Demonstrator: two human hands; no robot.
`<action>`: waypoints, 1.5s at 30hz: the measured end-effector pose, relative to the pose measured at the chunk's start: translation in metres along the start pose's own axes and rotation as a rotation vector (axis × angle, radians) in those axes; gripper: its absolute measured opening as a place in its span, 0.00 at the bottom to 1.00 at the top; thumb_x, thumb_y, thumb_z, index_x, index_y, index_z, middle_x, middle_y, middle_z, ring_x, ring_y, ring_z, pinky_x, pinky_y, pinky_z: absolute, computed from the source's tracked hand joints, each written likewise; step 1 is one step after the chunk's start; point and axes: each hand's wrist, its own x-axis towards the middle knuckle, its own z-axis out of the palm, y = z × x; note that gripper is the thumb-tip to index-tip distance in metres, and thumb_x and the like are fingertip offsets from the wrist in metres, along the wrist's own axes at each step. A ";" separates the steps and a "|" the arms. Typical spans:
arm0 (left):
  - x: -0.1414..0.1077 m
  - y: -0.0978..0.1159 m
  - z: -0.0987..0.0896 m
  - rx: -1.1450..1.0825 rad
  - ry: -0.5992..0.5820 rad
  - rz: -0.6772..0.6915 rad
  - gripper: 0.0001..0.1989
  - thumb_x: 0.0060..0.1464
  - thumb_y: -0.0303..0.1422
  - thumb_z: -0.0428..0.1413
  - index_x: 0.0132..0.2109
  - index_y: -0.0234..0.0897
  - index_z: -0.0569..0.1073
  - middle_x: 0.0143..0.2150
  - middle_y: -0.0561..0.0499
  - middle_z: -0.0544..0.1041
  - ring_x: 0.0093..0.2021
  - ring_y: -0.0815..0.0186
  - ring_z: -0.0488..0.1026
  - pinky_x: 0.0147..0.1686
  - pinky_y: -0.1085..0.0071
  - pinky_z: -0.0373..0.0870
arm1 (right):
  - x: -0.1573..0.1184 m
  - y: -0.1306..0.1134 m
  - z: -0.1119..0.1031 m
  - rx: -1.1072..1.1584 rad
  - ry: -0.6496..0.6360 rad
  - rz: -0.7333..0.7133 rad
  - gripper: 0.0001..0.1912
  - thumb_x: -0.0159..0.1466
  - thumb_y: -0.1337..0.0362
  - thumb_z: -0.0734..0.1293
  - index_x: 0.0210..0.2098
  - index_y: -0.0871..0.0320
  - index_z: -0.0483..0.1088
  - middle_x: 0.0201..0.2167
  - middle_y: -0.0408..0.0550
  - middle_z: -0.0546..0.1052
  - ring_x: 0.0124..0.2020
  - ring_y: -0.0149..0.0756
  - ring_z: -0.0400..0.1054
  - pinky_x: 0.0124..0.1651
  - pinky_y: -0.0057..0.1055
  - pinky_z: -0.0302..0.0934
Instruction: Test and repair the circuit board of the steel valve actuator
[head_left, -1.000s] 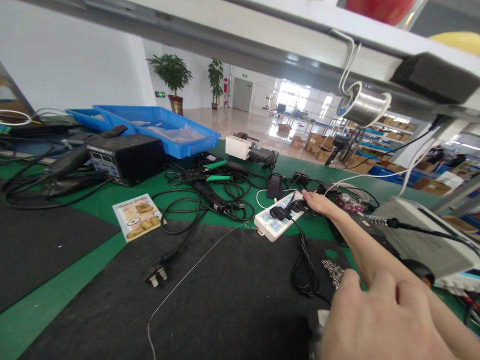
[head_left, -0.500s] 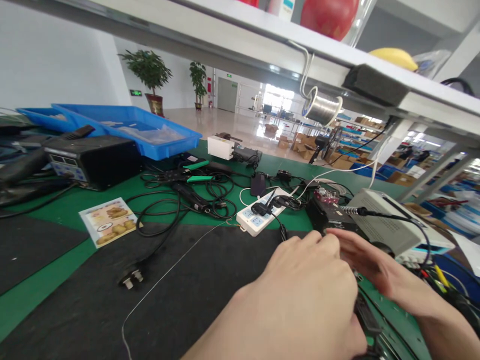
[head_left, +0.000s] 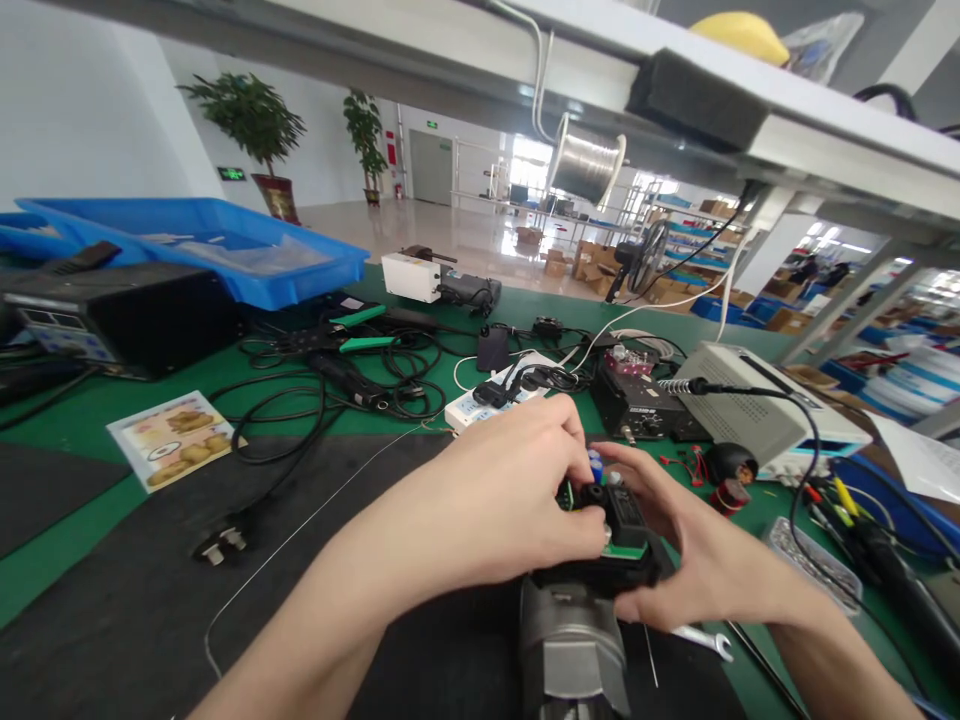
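A grey metal cylinder-shaped device (head_left: 574, 640) stands on the dark mat in front of me, topped by an open black housing (head_left: 649, 570). Inside sits a green circuit board (head_left: 626, 551) bearing a black block and blue parts. My left hand (head_left: 517, 490) reaches in from the left, its thumb and fingers curled in a pinch at the board's left side, covering part of it. Around the housing's right side curves my right hand (head_left: 690, 540), thumb at the near edge and fingers along the far side. An open-end wrench (head_left: 705, 642) lies just right of the device.
A white power strip (head_left: 461, 412) is behind my left hand, and a black power box (head_left: 637, 405) beyond the right. Screws fill a clear tray (head_left: 814, 565) at right. A loose plug (head_left: 221, 540) lies left. Solder spool (head_left: 589, 165) hangs from the shelf.
The view has shifted right and down, bringing the metal device and open housing into sight. My hands, earlier overlapping at the right, now rest on either side of the board and housing.
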 end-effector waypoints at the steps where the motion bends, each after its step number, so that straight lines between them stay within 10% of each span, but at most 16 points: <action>1: 0.003 -0.005 0.001 -0.038 0.005 -0.004 0.07 0.53 0.40 0.61 0.35 0.43 0.78 0.43 0.56 0.74 0.40 0.66 0.71 0.38 0.68 0.67 | 0.002 0.004 0.001 0.055 0.014 -0.008 0.57 0.52 0.67 0.81 0.71 0.44 0.47 0.73 0.52 0.56 0.71 0.50 0.56 0.69 0.43 0.58; 10: 0.023 -0.029 0.007 -0.117 0.006 -0.167 0.14 0.56 0.46 0.58 0.34 0.42 0.81 0.43 0.54 0.74 0.37 0.66 0.72 0.34 0.67 0.65 | 0.026 0.027 0.009 0.477 0.122 0.018 0.41 0.59 0.62 0.78 0.66 0.47 0.58 0.63 0.50 0.71 0.60 0.42 0.70 0.60 0.38 0.65; 45: 0.023 -0.030 0.001 -0.114 -0.037 -0.106 0.12 0.59 0.45 0.59 0.36 0.43 0.80 0.44 0.55 0.74 0.42 0.65 0.73 0.40 0.69 0.66 | 0.030 0.021 0.011 0.399 0.132 0.006 0.39 0.59 0.59 0.79 0.63 0.50 0.58 0.60 0.50 0.73 0.60 0.46 0.69 0.65 0.44 0.60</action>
